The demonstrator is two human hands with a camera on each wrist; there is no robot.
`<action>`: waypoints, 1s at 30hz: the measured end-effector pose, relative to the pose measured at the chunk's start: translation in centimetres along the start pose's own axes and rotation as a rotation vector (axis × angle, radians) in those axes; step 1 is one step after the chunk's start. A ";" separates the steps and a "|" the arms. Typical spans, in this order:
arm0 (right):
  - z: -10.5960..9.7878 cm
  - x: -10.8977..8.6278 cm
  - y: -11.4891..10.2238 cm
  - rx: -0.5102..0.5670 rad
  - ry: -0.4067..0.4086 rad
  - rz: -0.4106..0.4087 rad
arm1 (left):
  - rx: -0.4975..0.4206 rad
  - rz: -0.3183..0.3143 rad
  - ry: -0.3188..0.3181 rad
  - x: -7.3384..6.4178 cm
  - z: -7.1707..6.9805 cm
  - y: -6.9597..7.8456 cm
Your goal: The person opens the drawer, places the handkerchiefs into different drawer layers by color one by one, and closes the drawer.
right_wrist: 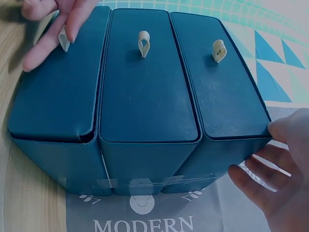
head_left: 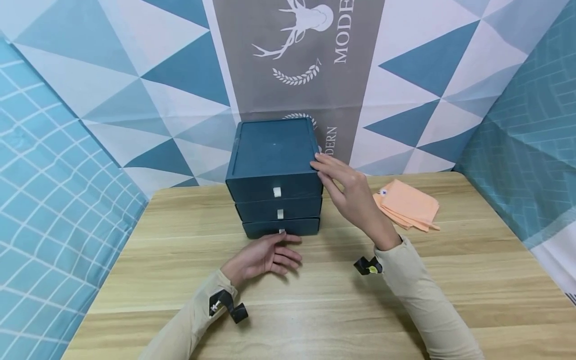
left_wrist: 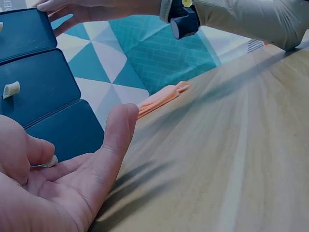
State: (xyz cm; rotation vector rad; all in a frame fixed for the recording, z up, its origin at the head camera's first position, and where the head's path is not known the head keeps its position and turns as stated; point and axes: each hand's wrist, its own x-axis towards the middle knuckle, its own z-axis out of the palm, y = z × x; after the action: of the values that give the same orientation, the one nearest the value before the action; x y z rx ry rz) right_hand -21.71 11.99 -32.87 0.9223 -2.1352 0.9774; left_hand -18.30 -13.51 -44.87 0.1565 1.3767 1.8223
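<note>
A dark blue three-drawer box (head_left: 274, 150) stands on the wooden table, each drawer front bearing a small pale loop pull. At the bottom drawer (right_wrist: 53, 101), my left hand (head_left: 265, 257) pinches the pull tab (right_wrist: 64, 39) between thumb and index finger, its other fingers extended. A thin dark gap shows at one corner of that drawer's front. My right hand (head_left: 348, 192) rests against the box's upper right side, fingers fairly straight and thumb at the front edge. Above the bottom one, the middle pull (right_wrist: 144, 43) and the top pull (right_wrist: 219, 50) hang untouched.
A folded orange cloth (head_left: 409, 202) lies on the table (head_left: 315, 310) to the right of the box. Behind the box hangs a patterned backdrop (head_left: 180, 75) with triangles and a deer print. Blue tiled-pattern sheets (head_left: 49, 190) flank the table.
</note>
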 end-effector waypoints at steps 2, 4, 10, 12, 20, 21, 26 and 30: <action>0.0 0.0 0.0 0.001 0.000 -0.001 | 0.004 -0.008 -0.006 -0.2 0.2 -0.2; 0.0 0.0 0.0 0.001 -0.001 -0.003 | 0.009 -0.013 -0.013 -0.3 0.4 -0.4; -0.1 -0.1 -0.1 -0.001 -0.004 0.007 | 0.025 -0.015 0.018 -0.9 1.1 -0.8; -0.1 -0.1 -0.1 -0.001 -0.003 0.011 | 0.033 -0.016 0.031 -1.2 1.3 -1.0; -0.2 0.0 -0.2 0.003 -0.002 0.009 | 0.038 -0.053 0.046 -2.6 2.9 -1.6; -0.2 0.0 -0.2 0.004 -0.002 0.010 | 0.037 -0.055 0.043 -2.9 3.1 -1.8; -0.1 -0.1 -0.2 0.002 -0.002 0.009 | 0.020 -0.058 0.017 -3.8 3.8 -2.6; -0.1 0.0 -0.2 -0.001 -0.005 0.012 | 0.006 -0.071 0.002 -4.7 4.6 -3.1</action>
State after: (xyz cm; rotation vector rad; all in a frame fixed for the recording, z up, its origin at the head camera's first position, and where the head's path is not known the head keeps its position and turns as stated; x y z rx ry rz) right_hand -21.51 11.97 -32.76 0.9126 -2.1477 0.9806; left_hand -11.11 -13.07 -44.03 0.1078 1.3724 1.7598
